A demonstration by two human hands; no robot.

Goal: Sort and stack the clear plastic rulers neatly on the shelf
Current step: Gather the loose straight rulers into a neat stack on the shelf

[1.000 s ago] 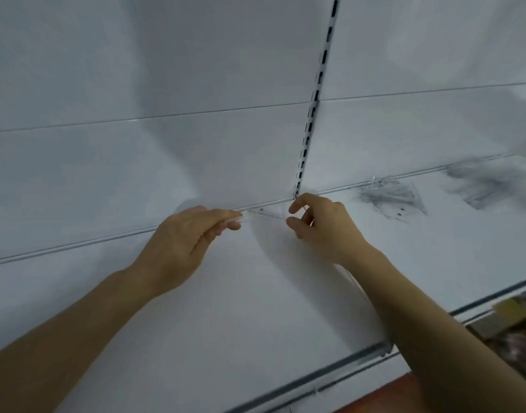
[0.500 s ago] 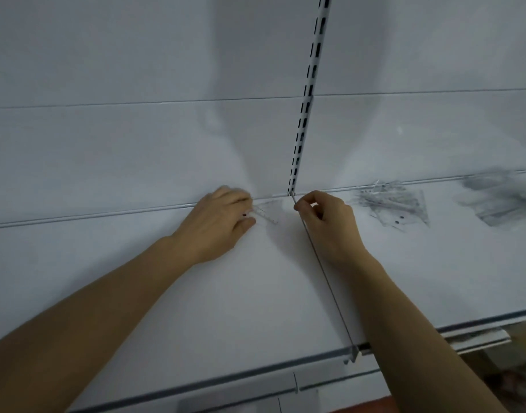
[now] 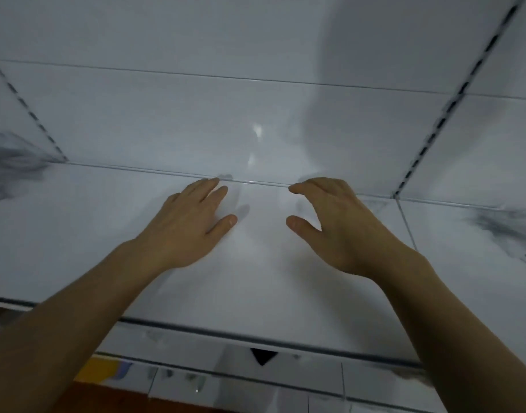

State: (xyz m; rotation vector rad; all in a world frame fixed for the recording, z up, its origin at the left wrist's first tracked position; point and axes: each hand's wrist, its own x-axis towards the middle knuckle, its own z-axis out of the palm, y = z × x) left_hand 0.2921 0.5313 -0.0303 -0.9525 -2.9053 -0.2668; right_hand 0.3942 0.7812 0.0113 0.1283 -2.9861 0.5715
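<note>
My left hand (image 3: pixel 193 222) lies flat on the white shelf (image 3: pixel 255 278), fingers (image 3: pixel 217 189) spread, holding nothing. My right hand (image 3: pixel 336 222) hovers just beside it, fingers curled but apart, also empty. Clear rulers: blurred piles at far left (image 3: pixel 11 168) and far right (image 3: pixel 506 231) of shelf, well apart from both hands. Can't make out any ruler btwn hands.

shelf: we've got a white metal shelf (image 3: pixel 255 281), bare in the middle bay
far left: blurry grey pile of clear rulers (image 3: pixel 11 171) lying on it
far right: another smeared ruler pile (image 3: pixel 506 228), one bay over past the seam
</note>
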